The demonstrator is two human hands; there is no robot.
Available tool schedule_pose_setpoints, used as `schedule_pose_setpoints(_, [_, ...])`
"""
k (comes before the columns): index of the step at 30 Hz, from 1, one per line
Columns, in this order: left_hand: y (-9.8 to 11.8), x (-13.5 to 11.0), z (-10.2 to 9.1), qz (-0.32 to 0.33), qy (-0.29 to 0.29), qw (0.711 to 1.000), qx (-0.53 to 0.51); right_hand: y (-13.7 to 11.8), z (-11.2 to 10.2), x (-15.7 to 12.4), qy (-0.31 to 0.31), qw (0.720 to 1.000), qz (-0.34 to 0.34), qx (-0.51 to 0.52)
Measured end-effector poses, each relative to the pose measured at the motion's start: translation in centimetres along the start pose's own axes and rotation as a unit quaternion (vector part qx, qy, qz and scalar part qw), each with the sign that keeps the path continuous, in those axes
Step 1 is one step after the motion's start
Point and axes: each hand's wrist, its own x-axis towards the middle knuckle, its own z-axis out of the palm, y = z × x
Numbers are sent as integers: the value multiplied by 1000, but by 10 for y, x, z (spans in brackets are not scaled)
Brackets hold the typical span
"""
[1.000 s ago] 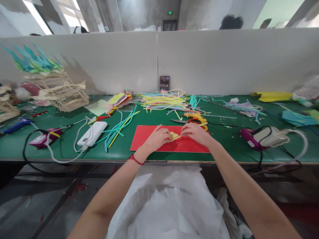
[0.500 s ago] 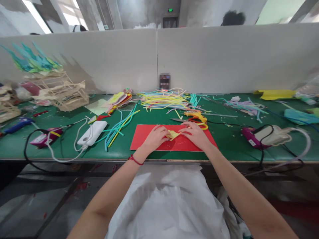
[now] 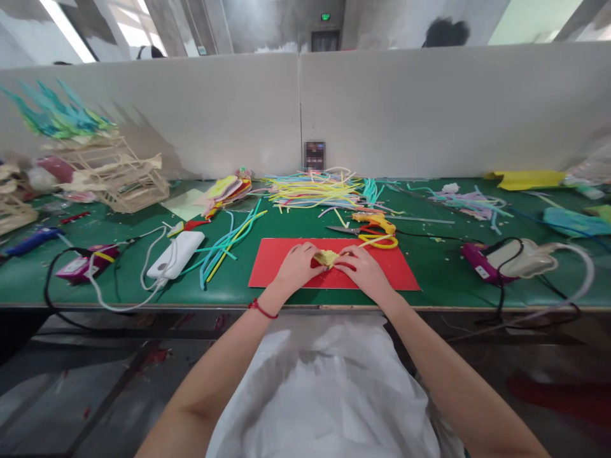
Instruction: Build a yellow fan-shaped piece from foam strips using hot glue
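Observation:
A small pale-yellow ridged piece (image 3: 327,257) sits over the red board (image 3: 267,270), pinched between my two hands. My left hand (image 3: 300,264) grips its left side, thumb and fingers bent round it. On its right side my right hand (image 3: 361,267) has the fingertips closed on it, partly hiding the edge. A thin pale strip (image 3: 370,242) runs up and right from behind my right fingers. Beyond the board's back right lie yellow-handled scissors (image 3: 375,230), their blades pointing left. What the ridged piece is made of is too small to tell.
A heap of coloured strips (image 3: 315,191) lies at the back, with a few more strips (image 3: 229,248) left of the board. A white power bank (image 3: 176,254) with cables is further left. Purple boxes (image 3: 482,262) stand at both sides. A grey partition (image 3: 191,114) closes the back.
My right hand has moved left and slightly down, closer to my left hand. The yellow piece looks more bunched between them, and a pale strip now shows behind my right fingers.

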Motion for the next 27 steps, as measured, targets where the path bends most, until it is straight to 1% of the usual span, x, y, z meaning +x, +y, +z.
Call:
schedule_pose_setpoints(5, [6,-5,1,-12,19,1000,7,0,2,-1,4,1000,-2,-14])
schedule_pose_setpoints(10, [6,-8,6,-27,50,998,-39,0,2,-3,12,1000,11,-2])
schedule_pose_setpoints(12, [4,-8,8,-30,54,996,-58,0,2,-4,15,1000,17,4])
schedule_pose_setpoints(15, [3,-9,8,-36,45,996,-66,1,3,-4,15,1000,19,9])
schedule_pose_setpoints(19, [6,-14,8,-36,41,998,-22,2,3,-4,11,1000,15,23])
schedule_pose_setpoints(24, [18,-29,13,12,27,999,45,2,3,-3,8,999,19,29])
schedule_pose_setpoints(27, [25,-39,15,0,10,998,69,1,3,-3,7,1000,18,25])
